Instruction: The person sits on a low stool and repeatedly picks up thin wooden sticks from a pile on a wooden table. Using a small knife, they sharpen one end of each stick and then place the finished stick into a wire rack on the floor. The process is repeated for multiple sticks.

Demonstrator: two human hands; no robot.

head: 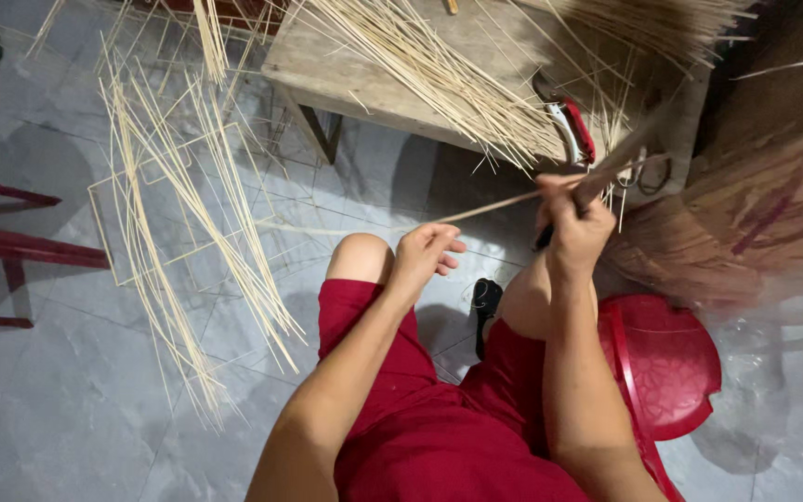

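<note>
Seated on a red stool (671,363), I work a thin bamboo strip (490,205) with both hands. My right hand (576,228) is clenched around a dark knife handle (611,172) and the near end of the strip, raised just in front of the low wooden surface (364,79). My left hand (423,256) rests over my left knee with fingers loosely curled, apparently guiding the strip as it runs leftward; whether it truly pinches the strip I cannot tell.

By my judgement the step in hand is shaving or splitting this one strip. The next stroke calls for a steady draw along its length, blade angled away from my left fingers.

Room is tight. The surface edge sits just beyond my right hand, piled with loose strips (439,74) overhanging it, and a red-handled tool (571,130) lies there. More strips (188,232) fan across the tiled floor (67,418) to my left, over a wire frame. A woven bundle (755,214) crowds my right. The clearest room lies between my knees and over the bare floor at lower left.
</note>
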